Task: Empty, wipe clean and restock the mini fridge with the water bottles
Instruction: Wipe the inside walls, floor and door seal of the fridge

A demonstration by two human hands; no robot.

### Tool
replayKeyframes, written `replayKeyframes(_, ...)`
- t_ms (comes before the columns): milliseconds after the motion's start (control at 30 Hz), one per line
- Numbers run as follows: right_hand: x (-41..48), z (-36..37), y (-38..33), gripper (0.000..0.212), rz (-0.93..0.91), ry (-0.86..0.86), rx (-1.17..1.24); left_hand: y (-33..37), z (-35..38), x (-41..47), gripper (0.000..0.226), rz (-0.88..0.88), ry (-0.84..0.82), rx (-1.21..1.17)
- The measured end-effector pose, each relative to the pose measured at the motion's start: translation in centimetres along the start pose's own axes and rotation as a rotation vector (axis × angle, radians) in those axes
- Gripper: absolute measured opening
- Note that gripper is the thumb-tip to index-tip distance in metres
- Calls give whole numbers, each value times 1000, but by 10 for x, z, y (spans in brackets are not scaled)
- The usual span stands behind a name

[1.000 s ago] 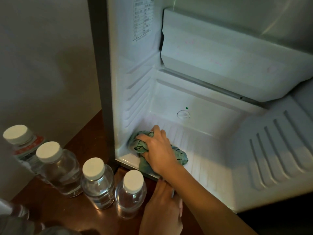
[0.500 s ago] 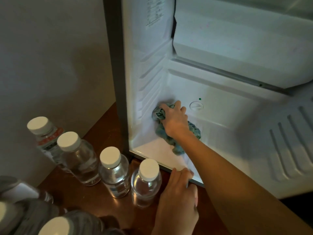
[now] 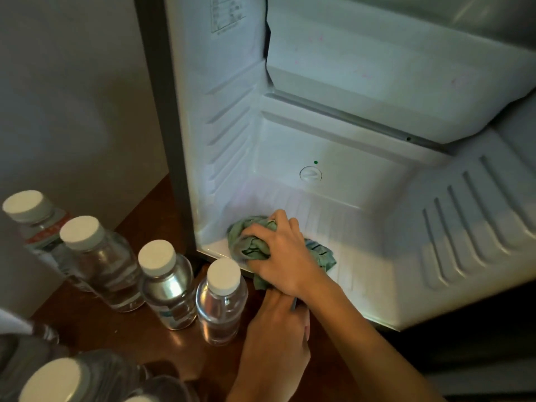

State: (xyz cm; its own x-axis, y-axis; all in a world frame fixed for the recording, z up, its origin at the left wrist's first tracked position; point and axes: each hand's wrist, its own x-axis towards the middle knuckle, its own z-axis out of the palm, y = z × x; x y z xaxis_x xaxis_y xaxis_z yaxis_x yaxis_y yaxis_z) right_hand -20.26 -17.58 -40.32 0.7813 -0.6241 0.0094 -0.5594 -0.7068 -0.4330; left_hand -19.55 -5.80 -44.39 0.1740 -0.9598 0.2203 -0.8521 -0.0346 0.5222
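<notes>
Head | right hand (image 3: 285,253) grip closed on green cloth (image 3: 249,242) | fridge floor (image 3: 356,265)

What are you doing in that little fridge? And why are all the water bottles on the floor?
A person is cleaning the fridge. The right hand presses a green cloth on the fridge floor near the front left corner. The left hand rests on the brown surface just below the fridge's front edge. The fridge has nothing else inside. The bottles stand capped outside on the left, not yet put back.
</notes>
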Motion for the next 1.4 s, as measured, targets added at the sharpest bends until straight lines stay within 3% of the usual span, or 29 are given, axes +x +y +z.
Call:
replayKeyframes(167,4,-2,7,39,-16,6,62,-3,4,0,44,-5,-24,-4)
replayKeyframes(300,29,2,23,43,-48,80,-108,-4,5,0,43,2,-1,-37)
replayKeyframes(633,114,-3,48,43,175,250,-421,-2,6,-1,54,25,55,-25)
replayKeyframes(833,97,-6,50,41,259,238,-427,-2,-4,0,43,9,22,-28)
replayKeyframes(1233,0,-49,114,38,751,262,-463,12,-14,-5,24,-59,-87,0)
replayKeyframes(1300,-15,-47,115,39,763,280,-523,13,-19,-4,13,-51,-88,2)
replayKeyframes(1400,-29,-39,102,38,760,297,-565,13,-22,-4,14,-36,-90,7)
